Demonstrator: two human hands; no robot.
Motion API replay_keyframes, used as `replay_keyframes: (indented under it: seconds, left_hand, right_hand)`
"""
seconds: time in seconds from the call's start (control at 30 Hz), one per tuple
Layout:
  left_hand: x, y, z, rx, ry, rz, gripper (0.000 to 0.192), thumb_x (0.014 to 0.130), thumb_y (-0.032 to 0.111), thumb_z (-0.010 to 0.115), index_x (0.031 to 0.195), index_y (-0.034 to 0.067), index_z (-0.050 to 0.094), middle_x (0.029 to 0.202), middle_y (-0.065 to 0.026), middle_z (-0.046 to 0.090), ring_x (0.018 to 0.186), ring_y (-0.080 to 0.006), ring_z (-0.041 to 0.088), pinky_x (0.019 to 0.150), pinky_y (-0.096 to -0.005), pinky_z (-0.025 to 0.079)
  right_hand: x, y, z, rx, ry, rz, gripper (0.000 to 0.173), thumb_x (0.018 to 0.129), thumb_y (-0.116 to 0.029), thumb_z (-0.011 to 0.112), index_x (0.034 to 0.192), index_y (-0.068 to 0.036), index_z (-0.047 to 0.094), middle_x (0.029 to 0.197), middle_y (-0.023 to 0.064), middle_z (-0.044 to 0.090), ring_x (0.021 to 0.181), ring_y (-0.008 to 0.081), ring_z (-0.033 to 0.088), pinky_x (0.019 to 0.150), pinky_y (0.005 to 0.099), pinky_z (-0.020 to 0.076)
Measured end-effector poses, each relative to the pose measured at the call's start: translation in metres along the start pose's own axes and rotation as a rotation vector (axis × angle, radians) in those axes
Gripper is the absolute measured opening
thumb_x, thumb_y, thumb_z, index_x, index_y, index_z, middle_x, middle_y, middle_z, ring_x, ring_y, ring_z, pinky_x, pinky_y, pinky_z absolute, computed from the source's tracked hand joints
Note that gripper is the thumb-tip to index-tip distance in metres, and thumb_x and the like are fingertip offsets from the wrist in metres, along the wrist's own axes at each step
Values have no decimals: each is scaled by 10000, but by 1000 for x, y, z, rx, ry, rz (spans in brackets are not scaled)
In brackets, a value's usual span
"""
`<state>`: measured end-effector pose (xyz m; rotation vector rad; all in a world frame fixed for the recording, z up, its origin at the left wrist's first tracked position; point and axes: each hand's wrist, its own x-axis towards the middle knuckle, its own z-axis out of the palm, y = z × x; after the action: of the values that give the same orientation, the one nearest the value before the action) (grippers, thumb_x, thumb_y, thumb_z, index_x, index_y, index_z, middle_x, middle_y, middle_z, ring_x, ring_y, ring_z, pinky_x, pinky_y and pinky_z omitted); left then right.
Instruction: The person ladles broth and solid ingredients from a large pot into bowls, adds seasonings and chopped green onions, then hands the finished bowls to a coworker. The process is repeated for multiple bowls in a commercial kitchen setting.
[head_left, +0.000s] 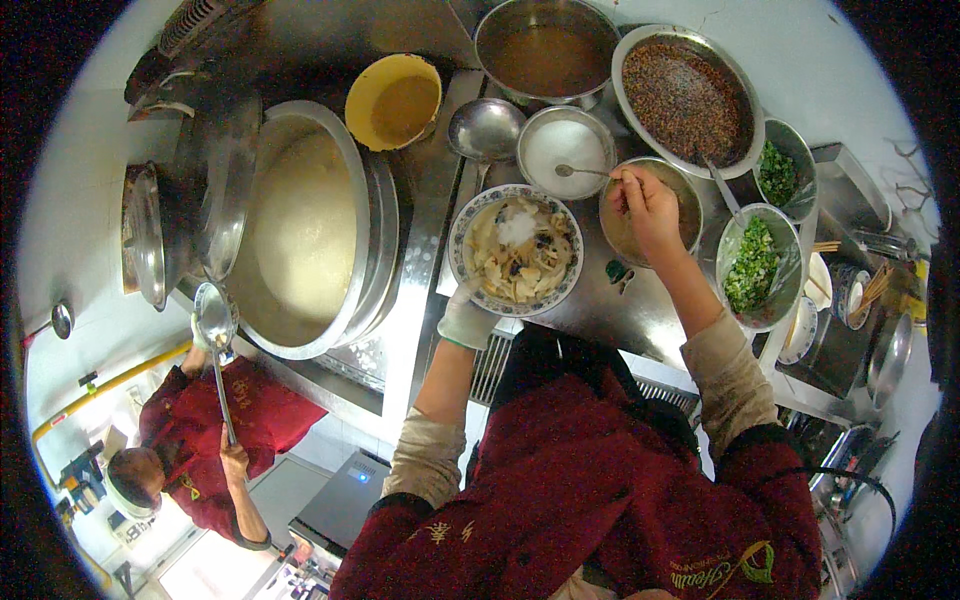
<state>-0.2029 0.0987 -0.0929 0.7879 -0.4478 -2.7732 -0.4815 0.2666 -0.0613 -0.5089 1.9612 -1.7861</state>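
Note:
My gloved left hand (469, 315) grips the near left rim of a patterned bowl (457, 247) filled with noodles, pale slices and dark pieces. White granules lie heaped on the food. My bare right hand (646, 211) pinches the handle of a small metal spoon (566, 171), whose head is over a steel bowl of white granules (562, 146). Below my right hand stands a steel bowl with brownish contents (619, 232), partly hidden by the hand. A steel ladle (487, 129) rests left of the white granules.
A large pot of pale liquid (352, 300) stands at left, near a yellow container (358, 112). A pot of brown liquid (544, 97), a basin of reddish-brown seasoning (626, 97) and bowls of chopped greens (752, 259) surround the worktop. A co-worker (217, 450) holds a long ladle at lower left.

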Motion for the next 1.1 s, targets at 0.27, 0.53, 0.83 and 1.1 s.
replay_keyframes:
  seconds: [0.27,0.53,0.83,1.1]
  left_hand:
    - [-1,6,6,-33,-28,-54,763,818,170,694,1516,196,388,1539,-106,406,1408,-334,397,1154,-537,361]
    - [-1,-9,-32,146,196,-151,577,945,253,580,1459,42,427,1447,-172,504,1312,-345,485,1132,-476,379]
    - [5,-26,3,133,37,-12,631,915,356,680,1460,98,494,1457,-132,529,1312,-282,510,1089,-468,413]
    - [26,-42,-22,244,11,-132,871,849,509,744,1544,138,374,1622,-138,247,1474,-308,259,1143,-504,314]
  right_hand:
    - [-1,6,6,-129,32,-56,225,1048,-181,527,1065,-24,688,749,41,655,650,103,608,611,267,515]
    - [-8,17,-26,-467,139,-165,342,1040,-323,492,1142,-83,713,1142,65,711,987,242,658,894,360,504]
    - [32,46,-95,-32,-238,22,402,1086,-318,437,1273,-6,607,1107,128,690,903,214,623,798,329,523]
    - [35,59,-74,-204,43,39,444,1083,-317,438,1334,34,541,1264,221,601,1092,303,622,963,403,530]
